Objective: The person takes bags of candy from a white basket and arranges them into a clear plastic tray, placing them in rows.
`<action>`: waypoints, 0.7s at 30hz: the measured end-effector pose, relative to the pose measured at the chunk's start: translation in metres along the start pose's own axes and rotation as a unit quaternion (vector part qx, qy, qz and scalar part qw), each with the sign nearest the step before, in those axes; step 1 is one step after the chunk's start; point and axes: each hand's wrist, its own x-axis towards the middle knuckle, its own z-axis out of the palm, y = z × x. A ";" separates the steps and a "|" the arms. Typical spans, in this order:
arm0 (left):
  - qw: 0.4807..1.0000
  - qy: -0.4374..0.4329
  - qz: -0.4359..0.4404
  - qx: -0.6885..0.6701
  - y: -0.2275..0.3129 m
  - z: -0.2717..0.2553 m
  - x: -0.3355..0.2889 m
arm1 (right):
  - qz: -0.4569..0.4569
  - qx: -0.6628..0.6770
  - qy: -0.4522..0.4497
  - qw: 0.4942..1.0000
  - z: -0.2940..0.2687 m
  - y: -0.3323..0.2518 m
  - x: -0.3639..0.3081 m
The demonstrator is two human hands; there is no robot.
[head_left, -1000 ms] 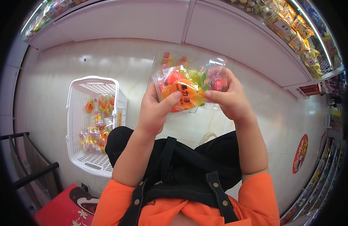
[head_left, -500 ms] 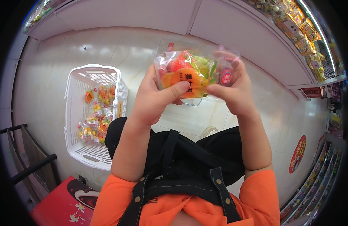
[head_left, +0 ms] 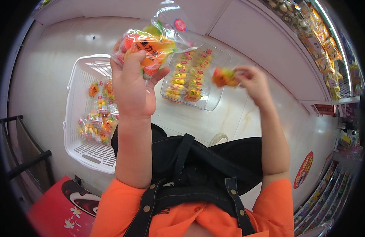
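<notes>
My left hand [head_left: 133,85] is closed on clear candy packets [head_left: 152,49] printed with bright fruit, raised at the upper middle; how many there are I cannot tell. My right hand [head_left: 253,83], smeared by motion, pinches one small red, yellow and green packet [head_left: 225,76] by its end. Between and beyond my hands a clear plastic bin [head_left: 216,94] lies on the floor. Inside it, small yellow and orange packets [head_left: 194,79] stand in two neat rows. The packets in my left hand overlap the bin's far left corner.
A white slatted basket [head_left: 73,148] with several loose packets stands at my left. Beyond it are a dark metal rack [head_left: 32,158] and a red box [head_left: 64,209]. White cabinet fronts [head_left: 261,47] run along the far side. Stocked shelves [head_left: 322,47] line the right.
My hands have moved apart. The left has carried packets up and left; the right has moved out right with a single packet. The clear bin and its rows have come into view.
</notes>
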 end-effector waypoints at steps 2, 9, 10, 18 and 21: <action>0.997 -0.016 -0.039 -0.060 0.002 -0.009 0.004 | 0.007 -0.206 -0.083 0.975 0.036 0.032 0.002; 0.987 -0.003 -0.099 -0.129 0.004 -0.015 0.004 | -0.034 -0.375 -0.128 0.917 0.123 0.095 0.008; 0.986 0.000 -0.101 -0.135 0.005 -0.015 0.003 | -0.017 -0.369 -0.133 0.920 0.133 0.119 0.011; 0.982 0.015 -0.122 -0.142 0.015 -0.025 0.001 | -0.055 -0.318 0.110 0.940 0.188 0.140 -0.012; 0.982 0.012 -0.119 -0.143 0.014 -0.025 0.004 | -0.027 -0.306 0.105 0.946 0.177 0.118 0.001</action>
